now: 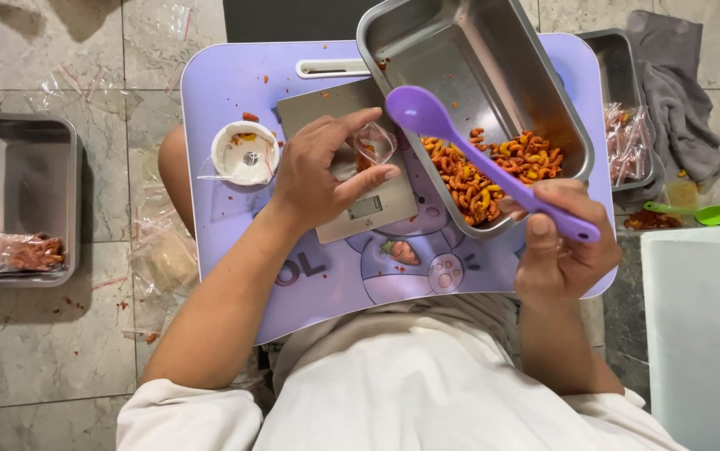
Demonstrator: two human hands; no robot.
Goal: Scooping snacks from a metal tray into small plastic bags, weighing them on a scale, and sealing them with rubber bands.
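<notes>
On the purple lap table, a small kitchen scale is set just beside a large metal tray, whose near end is filled with orange and yellow curled snack pieces. Over the scale, a small clear plastic bag is held by the left hand: its edge is pinched between thumb and forefinger, while the other fingers are curled loosely behind. A few orange pieces can be seen inside the bag. A purple plastic spoon is gripped by the right hand, with the fingers wrapped around the handle and the thumb pressed along its top; the bowl of the spoon is raised over the tray's near rim, close to the bag. A small white round cup is placed left of the scale, and crumbs are scattered on the table around it. On the tiled floor to the left, a second metal tray with filled bags is seen. To the right, another tray with packed bags, a grey cloth and a green spoon are found.
</notes>
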